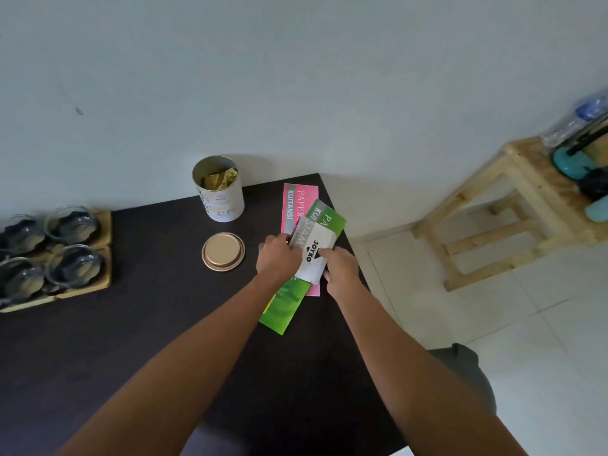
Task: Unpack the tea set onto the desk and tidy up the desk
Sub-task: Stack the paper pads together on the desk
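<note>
On the dark desk (pixel 148 340), my left hand (pixel 278 258) and my right hand (pixel 340 268) both grip a white Joyko stamp-pad box (pixel 314 255) near the desk's right edge. Under the box lies a green receipt book (pixel 284 304), angled across a pink receipt book (pixel 294 202). A white tea canister (pixel 219 192) stands open at the back with green packets inside. Its gold lid (pixel 223 251) lies flat in front of it. A wooden tray (pixel 103 258) with several glass cups and dark saucers sits at the far left.
A pale wall rises right behind the desk. To the right, a light wooden stool (pixel 487 218) stands on the white tiled floor, with bottles and a teal object on a wooden shelf (pixel 559 182) beyond it.
</note>
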